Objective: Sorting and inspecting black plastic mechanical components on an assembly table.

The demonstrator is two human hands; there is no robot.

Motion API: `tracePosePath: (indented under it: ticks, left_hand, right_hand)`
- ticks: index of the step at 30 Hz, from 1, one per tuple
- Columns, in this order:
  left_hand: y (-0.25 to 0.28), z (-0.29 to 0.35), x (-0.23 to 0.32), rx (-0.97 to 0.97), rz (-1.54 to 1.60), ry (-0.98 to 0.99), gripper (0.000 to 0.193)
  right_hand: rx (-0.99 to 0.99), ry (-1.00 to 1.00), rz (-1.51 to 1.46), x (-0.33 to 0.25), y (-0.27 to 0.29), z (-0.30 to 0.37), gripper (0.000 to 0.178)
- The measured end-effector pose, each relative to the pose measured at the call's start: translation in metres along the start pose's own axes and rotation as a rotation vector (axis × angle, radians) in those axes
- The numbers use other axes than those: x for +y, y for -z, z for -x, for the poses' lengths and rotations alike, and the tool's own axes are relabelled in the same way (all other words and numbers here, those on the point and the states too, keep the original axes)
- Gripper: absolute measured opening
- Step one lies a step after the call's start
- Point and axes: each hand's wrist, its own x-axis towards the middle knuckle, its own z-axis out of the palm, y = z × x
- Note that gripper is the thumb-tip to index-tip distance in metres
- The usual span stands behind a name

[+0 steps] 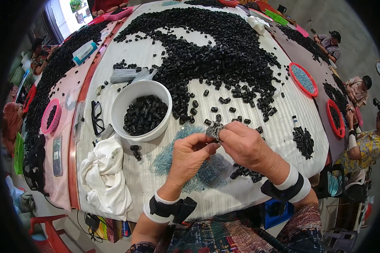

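Note:
My left hand (189, 158) and my right hand (245, 145) meet over the table, both pinching one small black piece (214, 130) flecked with pale bits. Under them lies a scatter of tiny pale blue beads (173, 157). A white bowl (131, 95) half full of black cylinder pieces (144, 114) stands just left of my left hand. A big heap of the same black pieces (215, 46) spreads across the far half of the table. A small cluster of black pieces (245, 172) lies by my right wrist.
A white cloth (105, 177) lies at the near left edge, with black eyeglasses (97, 118) beyond it. Red trays (303, 79) of beads sit to the right. Other people sit around neighbouring tables at right and far left. A pink basket (50, 116) stands left.

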Motion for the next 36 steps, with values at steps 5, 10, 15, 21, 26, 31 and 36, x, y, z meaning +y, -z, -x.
tracePosePath:
  ticks: [5, 10, 15, 21, 26, 31, 36]
  left_hand:
    - [-0.001, 0.001, 0.000, 0.006, -0.075, 0.009, 0.015]
    - [-0.001, 0.001, 0.002, -0.037, 0.124, 0.029, 0.020]
    - [0.001, -0.001, -0.001, -0.088, 0.248, 0.062, 0.020]
    - [0.007, -0.003, 0.001, -0.050, 0.421, 0.092, 0.017]
    - [0.005, -0.004, -0.001, -0.039, 0.448, 0.091, 0.016]
    - [0.006, -0.004, -0.003, -0.060, 0.431, 0.088, 0.017]
    - [0.006, -0.003, -0.002, -0.059, 0.403, 0.093, 0.017]
  right_hand:
    - [-0.012, 0.003, -0.006, -0.004, 0.001, 0.003, 0.025]
    - [0.142, -0.126, -0.103, -0.008, -0.002, 0.005, 0.024]
    - [0.229, -0.177, -0.065, 0.000, 0.002, 0.014, 0.022]
    - [0.221, -0.453, -0.103, 0.024, -0.004, 0.028, 0.011]
    - [0.095, -0.333, 0.158, 0.044, -0.028, 0.036, 0.010]
    - [-0.028, -0.396, 0.260, 0.047, -0.037, 0.042, 0.009]
    - [-0.023, -0.335, 0.321, 0.040, -0.038, 0.040, 0.009]
